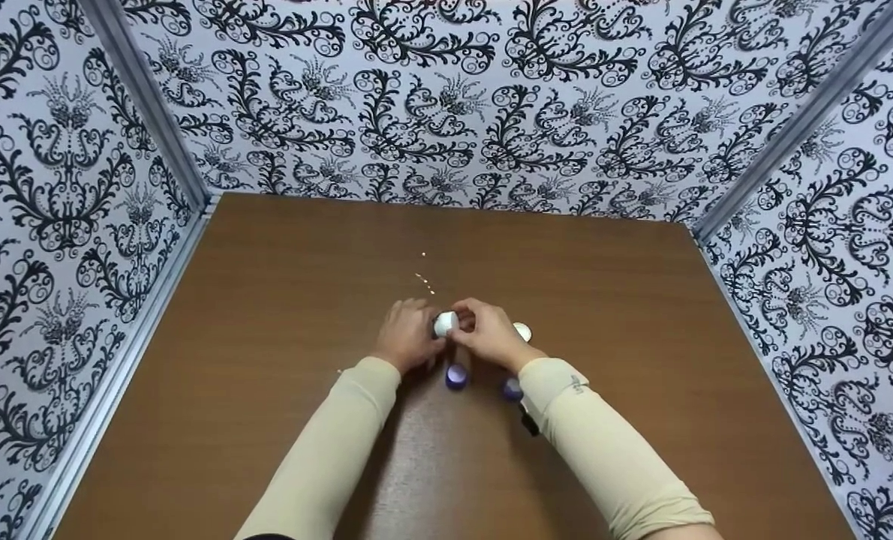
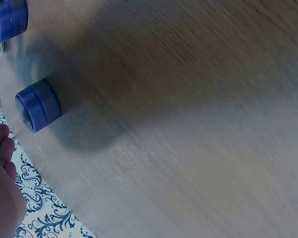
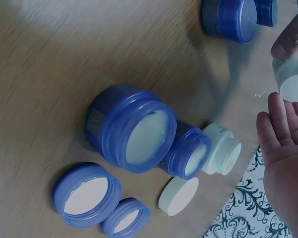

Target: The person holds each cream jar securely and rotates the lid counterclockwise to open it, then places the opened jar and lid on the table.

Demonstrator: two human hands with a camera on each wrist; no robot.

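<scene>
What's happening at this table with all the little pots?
A person holds a small white jar between both hands over a brown table; the left hand and the right hand both grip it. On the table lie open blue jars: a large blue jar and a smaller blue jar, with another white jar next to it. Loose lids lie beside them: two blue lids and a white lid.
</scene>
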